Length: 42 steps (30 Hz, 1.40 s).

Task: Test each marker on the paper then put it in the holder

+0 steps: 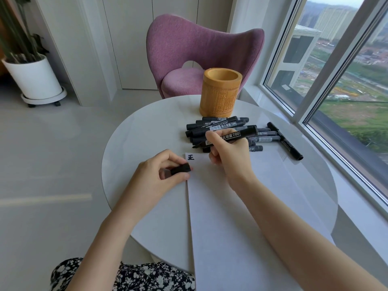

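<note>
Gripping the uncapped marker (237,135) just above the paper's (231,217) top edge, the right hand (228,153) held it crosswise, tip pointing left toward the cap (180,169) pinched in the left hand (159,175); the holder (220,91) stood farther off, beyond the spare markers (216,124).

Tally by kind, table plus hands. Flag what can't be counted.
Holder: 1
Paper: 1
Loose cap, pinched in left hand: 1
Uncapped marker, gripped in right hand: 1
Slim marker lying apart: 1
Piled markers: overlapping, at least 6, exact count unclear
Total: 5 plus the pile
</note>
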Each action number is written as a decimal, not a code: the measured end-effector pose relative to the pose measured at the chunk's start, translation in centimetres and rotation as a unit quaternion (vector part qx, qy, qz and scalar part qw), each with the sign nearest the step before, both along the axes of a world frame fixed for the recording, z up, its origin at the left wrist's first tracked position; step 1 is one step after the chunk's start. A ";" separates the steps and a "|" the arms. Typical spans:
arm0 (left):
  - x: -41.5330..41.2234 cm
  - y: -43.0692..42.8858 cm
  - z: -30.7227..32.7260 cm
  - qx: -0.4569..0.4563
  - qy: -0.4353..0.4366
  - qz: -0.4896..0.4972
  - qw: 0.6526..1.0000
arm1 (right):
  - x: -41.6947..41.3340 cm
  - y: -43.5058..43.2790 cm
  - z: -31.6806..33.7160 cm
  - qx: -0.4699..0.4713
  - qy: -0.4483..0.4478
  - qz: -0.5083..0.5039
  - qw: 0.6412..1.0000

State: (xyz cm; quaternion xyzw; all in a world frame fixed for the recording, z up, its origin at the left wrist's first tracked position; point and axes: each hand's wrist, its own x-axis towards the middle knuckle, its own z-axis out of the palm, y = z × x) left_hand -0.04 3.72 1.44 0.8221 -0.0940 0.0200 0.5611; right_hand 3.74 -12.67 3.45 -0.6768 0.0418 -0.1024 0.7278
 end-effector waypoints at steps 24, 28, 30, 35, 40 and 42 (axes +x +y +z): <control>-1.6 -3.0 3.3 -0.102 -0.038 0.015 0.994 | -4.0 -0.6 2.8 0.036 -0.021 0.066 0.997; -2.1 -3.6 2.9 -0.095 -0.060 0.033 0.993 | -4.3 -0.7 2.2 0.036 -0.018 0.056 0.998; -2.3 -3.7 2.6 -0.095 -0.059 0.038 0.993 | -4.6 -0.8 2.1 0.037 -0.012 0.055 0.998; -2.3 -4.4 3.0 -0.054 -0.075 0.048 0.995 | -4.4 -1.1 2.1 0.044 0.036 0.085 0.995; -1.2 -4.5 4.2 0.014 -0.129 0.068 0.989 | -3.8 -2.9 3.7 -0.097 0.135 0.111 0.980; -0.5 -4.3 4.6 0.022 -0.143 0.084 0.986 | -3.5 -4.0 4.1 -0.161 0.094 0.064 0.980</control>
